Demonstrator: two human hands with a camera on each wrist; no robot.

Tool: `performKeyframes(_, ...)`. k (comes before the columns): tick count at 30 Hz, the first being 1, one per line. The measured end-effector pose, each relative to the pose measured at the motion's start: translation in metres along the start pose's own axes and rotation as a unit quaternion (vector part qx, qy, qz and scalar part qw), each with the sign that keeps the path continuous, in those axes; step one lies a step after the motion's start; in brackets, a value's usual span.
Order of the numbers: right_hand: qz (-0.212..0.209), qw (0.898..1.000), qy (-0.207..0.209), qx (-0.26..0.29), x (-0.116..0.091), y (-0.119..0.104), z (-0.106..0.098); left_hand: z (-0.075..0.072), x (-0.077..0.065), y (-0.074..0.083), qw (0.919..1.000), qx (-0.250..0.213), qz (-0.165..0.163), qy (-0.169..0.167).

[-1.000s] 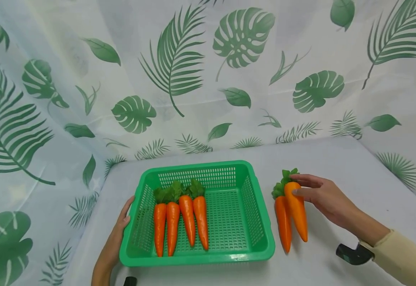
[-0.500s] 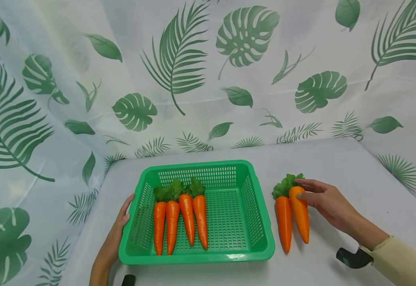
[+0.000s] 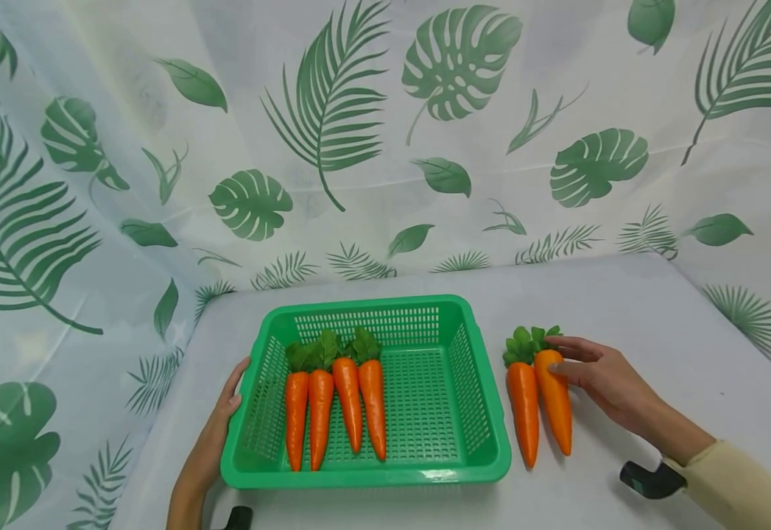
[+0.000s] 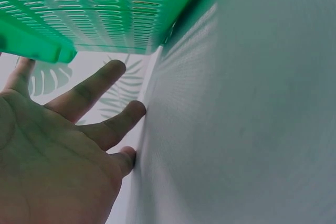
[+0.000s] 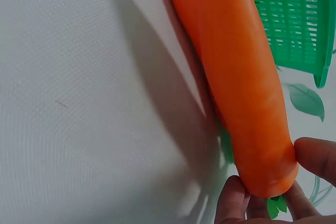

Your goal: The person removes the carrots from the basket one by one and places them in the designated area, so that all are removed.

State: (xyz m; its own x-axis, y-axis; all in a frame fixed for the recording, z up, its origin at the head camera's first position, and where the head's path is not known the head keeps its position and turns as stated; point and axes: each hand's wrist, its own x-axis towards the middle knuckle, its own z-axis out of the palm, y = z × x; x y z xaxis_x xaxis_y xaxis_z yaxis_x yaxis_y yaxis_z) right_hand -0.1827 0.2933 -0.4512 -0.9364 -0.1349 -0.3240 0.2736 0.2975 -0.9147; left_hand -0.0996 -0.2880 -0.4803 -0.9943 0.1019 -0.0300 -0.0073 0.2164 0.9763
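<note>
At the top end of an orange carrot [image 3: 557, 405], my right hand [image 3: 617, 386] pinches it with thumb and fingertips near the green leaves. In the right wrist view this carrot [image 5: 247, 93] points away from the hand, its shadow falling on the cloth. Close on its left lies a second carrot [image 3: 523, 416]. My left hand [image 3: 214, 430] touches the left side of a green plastic basket [image 3: 358, 480]. The left wrist view shows that hand's fingers [image 4: 86, 90] extended and spread below the basket's rim. Several carrots [image 3: 320, 419] lie side by side in the basket's left half, leaves toward the back.
A white cloth [image 3: 657, 324] covers the table. Behind it hangs a white curtain [image 3: 358, 44] printed with green leaves, which continues along both sides. A black wrist mount [image 3: 652, 480] sticks out below the right sleeve [image 3: 736, 489].
The right hand has shifted the pinched carrot slightly right and down, and it now stands more apart from its neighbour. The left hand and basket have stayed in place.
</note>
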Motion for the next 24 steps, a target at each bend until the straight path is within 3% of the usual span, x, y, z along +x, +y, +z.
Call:
performKeyframes(13, 0.004, 1.0, 0.011, -0.027, 0.007, 0.003, 0.008, 0.002, 0.0, -0.001, 0.9999, 0.004, 0.001, 0.012)
performKeyframes(24, -0.032, 0.994, 0.035, -0.097, 0.01, 0.008, 0.014, 0.001, 0.001, -0.002, 1.0, 0.004, 0.003, 0.009)
